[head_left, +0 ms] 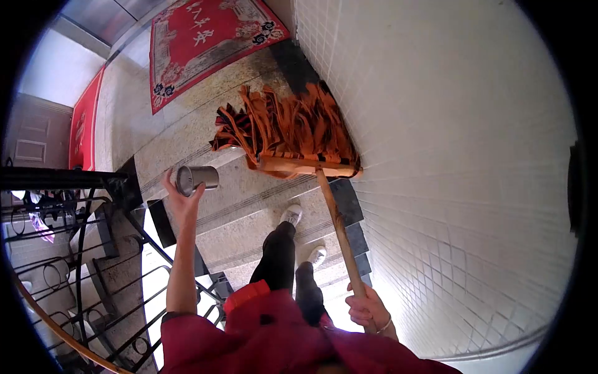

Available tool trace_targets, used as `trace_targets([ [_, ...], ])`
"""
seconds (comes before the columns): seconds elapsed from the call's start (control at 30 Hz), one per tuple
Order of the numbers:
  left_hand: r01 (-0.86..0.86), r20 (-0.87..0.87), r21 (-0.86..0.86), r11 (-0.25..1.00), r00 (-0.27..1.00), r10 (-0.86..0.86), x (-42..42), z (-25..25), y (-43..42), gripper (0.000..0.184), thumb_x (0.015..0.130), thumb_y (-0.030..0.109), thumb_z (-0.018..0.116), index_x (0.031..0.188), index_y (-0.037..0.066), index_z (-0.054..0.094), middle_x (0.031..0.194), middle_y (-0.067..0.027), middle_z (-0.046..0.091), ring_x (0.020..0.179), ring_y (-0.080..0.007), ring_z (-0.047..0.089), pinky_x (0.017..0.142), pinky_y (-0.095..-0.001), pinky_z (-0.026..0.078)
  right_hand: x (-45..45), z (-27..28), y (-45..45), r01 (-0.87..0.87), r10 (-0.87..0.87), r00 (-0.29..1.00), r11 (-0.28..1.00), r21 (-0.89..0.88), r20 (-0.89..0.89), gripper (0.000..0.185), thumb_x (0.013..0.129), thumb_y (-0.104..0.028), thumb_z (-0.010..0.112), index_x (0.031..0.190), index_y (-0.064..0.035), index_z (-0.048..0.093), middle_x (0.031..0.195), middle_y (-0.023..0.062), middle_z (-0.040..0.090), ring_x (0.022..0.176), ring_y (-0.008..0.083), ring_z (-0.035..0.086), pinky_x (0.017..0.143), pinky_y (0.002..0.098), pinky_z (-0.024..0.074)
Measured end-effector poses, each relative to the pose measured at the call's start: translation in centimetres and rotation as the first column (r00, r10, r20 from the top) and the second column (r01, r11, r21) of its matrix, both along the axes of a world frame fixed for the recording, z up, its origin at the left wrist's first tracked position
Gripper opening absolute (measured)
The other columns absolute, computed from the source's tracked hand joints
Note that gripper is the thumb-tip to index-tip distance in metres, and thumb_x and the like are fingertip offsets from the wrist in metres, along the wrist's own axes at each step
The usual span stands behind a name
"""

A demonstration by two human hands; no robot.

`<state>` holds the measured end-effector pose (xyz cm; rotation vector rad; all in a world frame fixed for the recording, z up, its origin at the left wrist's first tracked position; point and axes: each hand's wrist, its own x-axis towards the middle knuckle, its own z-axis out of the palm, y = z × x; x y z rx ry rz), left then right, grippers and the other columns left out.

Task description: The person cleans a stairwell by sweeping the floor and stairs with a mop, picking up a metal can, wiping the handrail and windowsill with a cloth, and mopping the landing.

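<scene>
My left hand point(185, 194) is wrapped round a silver metal cup point(198, 179), which is tilted on its side in the air above the steps. My right hand point(369, 309) grips the wooden handle point(341, 234) of a mop low down, near my body. The mop head point(289, 124), made of orange and dark cloth strips on a wooden crossbar, points away from me, close to the tiled wall. Whether its strips touch the landing or hang just over it, I cannot tell.
Stone steps point(240, 209) lie under my feet. A white tiled wall point(448, 168) rises on the right. At left runs a black metal railing point(81, 249) with a wooden handrail point(59, 341). A red patterned mat point(208, 47) lies on the landing; another red mat point(86, 121) is farther left.
</scene>
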<state>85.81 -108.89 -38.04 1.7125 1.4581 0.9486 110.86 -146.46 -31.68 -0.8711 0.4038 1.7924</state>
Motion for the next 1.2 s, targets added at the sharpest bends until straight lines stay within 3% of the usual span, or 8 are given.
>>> trace_targets([
  [0.2, -0.048, 0.123, 0.010, 0.999, 0.991, 0.046, -4.7, -1.4, -2.8, 0.077, 0.066, 0.010, 0.072, 0.128, 0.014, 0.025, 0.107, -0.0130, 0.046, 0.097, -0.0223, 0.048, 0.080, -0.0329, 0.040, -0.1, 2.6, 3.1, -0.110, 0.081, 0.982, 0.980, 0.168, 0.168, 0.026, 0.082, -0.004, 0.050, 0.103, -0.0058, 0.036, 0.055, -0.0019, 0.034, 0.033, 0.0032, 0.029, 0.026, 0.0184, 0.0256],
  [0.53, -0.174, 0.047, 0.076, 0.982, 0.984, 0.171, -11.2, 2.3, -3.7, 0.079, 0.062, 0.010, 0.074, 0.126, 0.013, 0.027, 0.111, -0.0103, 0.042, 0.098, -0.0226, 0.046, 0.083, -0.0323, 0.038, 1.7, 8.4, 14.3, -0.294, 0.093, 0.893, 0.863, 0.412, 0.441, 0.030, 0.077, -0.002, 0.051, 0.103, -0.0038, 0.035, 0.056, -0.0008, 0.036, 0.033, 0.0041, 0.033, 0.027, 0.0186, 0.0287],
  [0.67, -0.186, -0.057, 0.080, 0.979, 0.980, 0.191, -12.8, 1.2, -3.1, 0.080, 0.063, 0.008, 0.073, 0.128, 0.012, 0.026, 0.121, -0.0107, 0.036, 0.109, -0.0236, 0.041, 0.089, -0.0324, 0.035, 3.0, 4.6, 20.1, -0.248, 0.031, 0.904, 0.851, 0.464, 0.427, 0.027, 0.077, -0.003, 0.052, 0.100, -0.0030, 0.037, 0.054, -0.0015, 0.037, 0.033, 0.0040, 0.034, 0.028, 0.0186, 0.0269],
  [0.8, -0.181, -0.177, 0.127, 0.975, 0.963, 0.201, -11.8, 0.6, -2.1, 0.082, 0.061, 0.007, 0.072, 0.127, 0.010, 0.024, 0.105, -0.0130, 0.048, 0.098, -0.0218, 0.048, 0.085, -0.0312, 0.038, 5.3, -4.9, 23.3, -0.154, 0.042, 0.971, 0.862, 0.483, 0.235, 0.022, 0.078, -0.005, 0.053, 0.097, -0.0036, 0.041, 0.053, -0.0024, 0.037, 0.034, 0.0047, 0.035, 0.029, 0.0191, 0.0274],
  [0.87, -0.191, -0.136, 0.029, 0.981, 0.972, 0.193, -10.3, 0.8, -1.7, 0.083, 0.060, 0.008, 0.073, 0.127, 0.010, 0.024, 0.104, -0.0132, 0.048, 0.097, -0.0218, 0.049, 0.084, -0.0313, 0.039, 4.9, -9.9, 20.2, -0.089, 0.009, 0.980, 0.913, 0.397, 0.198, 0.018, 0.079, -0.005, 0.052, 0.094, -0.0043, 0.043, 0.053, -0.0026, 0.037, 0.035, 0.0049, 0.036, 0.030, 0.0193, 0.0287],
  [0.9, -0.126, -0.142, 0.023, 0.992, 0.981, 0.129, -11.1, -0.4, -0.9, 0.078, 0.065, 0.007, 0.071, 0.128, 0.015, 0.026, 0.120, -0.0115, 0.037, 0.107, -0.0232, 0.042, 0.086, -0.0342, 0.040, 4.4, -11.7, 18.1, -0.056, -0.011, 0.983, 0.931, 0.360, 0.183, 0.016, 0.079, -0.005, 0.052, 0.093, -0.0047, 0.044, 0.053, -0.0026, 0.037, 0.035, 0.0050, 0.036, 0.030, 0.0194, 0.0293],
  [0.93, -0.095, -0.136, 0.002, 0.996, 0.986, 0.094, -10.2, -0.1, -0.5, 0.079, 0.064, 0.006, 0.071, 0.128, 0.014, 0.026, 0.117, -0.0114, 0.040, 0.105, -0.0230, 0.043, 0.086, -0.0342, 0.040, 3.5, -12.6, 15.4, -0.160, 0.057, 0.923, 0.956, 0.246, 0.380, 0.016, 0.079, -0.005, 0.052, 0.094, -0.0047, 0.046, 0.053, -0.0022, 0.038, 0.036, 0.0055, 0.037, 0.031, 0.0203, 0.0312],
  [1.2, 0.171, -0.125, -0.015, 0.985, 0.977, -0.172, 0.5, -1.7, 6.6, 0.080, 0.064, 0.007, 0.071, 0.127, 0.011, 0.023, 0.108, -0.0139, 0.047, 0.101, -0.0234, 0.049, 0.087, -0.0333, 0.039, 0.0, -3.7, -0.3, -0.071, 0.072, 0.994, 0.997, -0.015, 0.085, 0.027, 0.081, 0.000, 0.045, 0.106, -0.0071, 0.038, 0.051, -0.0013, 0.032, 0.032, 0.0064, 0.029, 0.029, 0.0212, 0.0224],
])
